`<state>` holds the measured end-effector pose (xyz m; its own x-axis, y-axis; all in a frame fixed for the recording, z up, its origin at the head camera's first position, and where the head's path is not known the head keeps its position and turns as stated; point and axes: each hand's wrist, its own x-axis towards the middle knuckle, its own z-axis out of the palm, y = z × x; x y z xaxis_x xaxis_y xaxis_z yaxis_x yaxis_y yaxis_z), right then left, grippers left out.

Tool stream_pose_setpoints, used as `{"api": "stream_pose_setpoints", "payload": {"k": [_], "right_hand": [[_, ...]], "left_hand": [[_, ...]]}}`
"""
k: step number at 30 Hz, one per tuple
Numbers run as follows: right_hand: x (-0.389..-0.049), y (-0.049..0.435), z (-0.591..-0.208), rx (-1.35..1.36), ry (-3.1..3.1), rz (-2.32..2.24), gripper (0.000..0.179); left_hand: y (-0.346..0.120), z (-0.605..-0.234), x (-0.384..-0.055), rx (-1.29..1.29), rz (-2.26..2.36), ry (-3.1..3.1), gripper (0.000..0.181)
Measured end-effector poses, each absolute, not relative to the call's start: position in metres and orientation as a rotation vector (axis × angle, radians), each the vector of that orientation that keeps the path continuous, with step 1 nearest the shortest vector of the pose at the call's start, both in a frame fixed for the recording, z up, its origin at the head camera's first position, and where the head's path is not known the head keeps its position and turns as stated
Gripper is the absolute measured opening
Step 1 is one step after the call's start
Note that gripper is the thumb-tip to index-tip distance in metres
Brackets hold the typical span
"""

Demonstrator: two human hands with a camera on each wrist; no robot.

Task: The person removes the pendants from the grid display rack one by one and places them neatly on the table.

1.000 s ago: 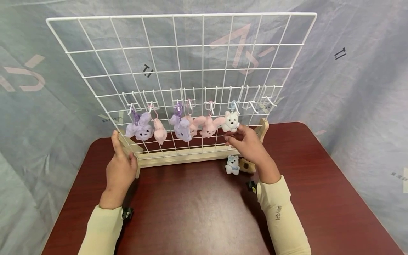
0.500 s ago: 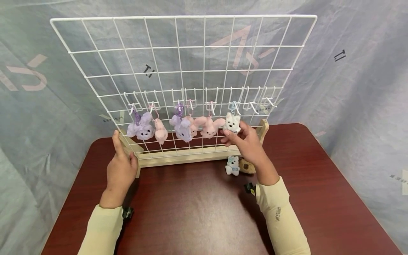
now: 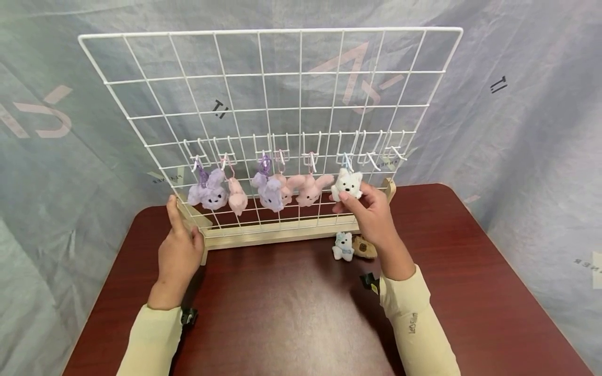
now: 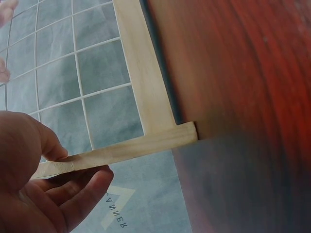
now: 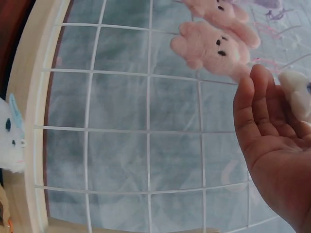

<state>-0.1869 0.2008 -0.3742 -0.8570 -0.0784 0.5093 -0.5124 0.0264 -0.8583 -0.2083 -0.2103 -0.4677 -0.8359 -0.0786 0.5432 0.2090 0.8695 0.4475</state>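
My right hand point(image 3: 373, 211) pinches a white plush dog keychain point(image 3: 348, 183), thumb on its front and fingers behind. Its blue clasp point(image 3: 347, 161) is up at a hook on the white wire grid point(image 3: 282, 122). In the right wrist view only part of this white plush point(image 5: 297, 94) shows beside the fingers. My left hand point(image 3: 178, 256) holds the left end of the grid's wooden stand point(image 3: 199, 216). Seen from the left wrist, thumb and fingers lie on either side of a wooden side piece point(image 4: 112, 153).
Purple plush keychains point(image 3: 213, 194) and pink ones point(image 3: 308, 190) hang left of my right hand. Two bare hooks point(image 3: 372, 161) are to its right. Below, a second white plush point(image 3: 344, 246) and a brown plush point(image 3: 364, 247) lie on the dark red table point(image 3: 282, 313).
My right thumb has come over the front of the hanging white plush, which has shifted slightly right and turned. My left hand stays on the stand.
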Motion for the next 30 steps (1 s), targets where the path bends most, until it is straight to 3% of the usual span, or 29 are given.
{"api": "stream_pose_setpoints", "payload": {"k": [7, 16, 30], "right_hand": [[-0.181, 0.200, -0.369, 0.687, -1.917, 1.909, 0.020], [-0.177, 0.198, -0.364, 0.765, -1.842, 1.912, 0.049], [-0.170, 0.196, -0.359, 0.848, -1.749, 1.884, 0.054]], "left_hand": [[-0.210, -0.468, -0.207, -0.090, -0.683, -2.483, 0.090], [-0.210, -0.468, -0.208, -0.115, -0.680, -2.463, 0.090], [-0.210, -0.469, -0.208, -0.113, -0.687, -2.451, 0.091]]}}
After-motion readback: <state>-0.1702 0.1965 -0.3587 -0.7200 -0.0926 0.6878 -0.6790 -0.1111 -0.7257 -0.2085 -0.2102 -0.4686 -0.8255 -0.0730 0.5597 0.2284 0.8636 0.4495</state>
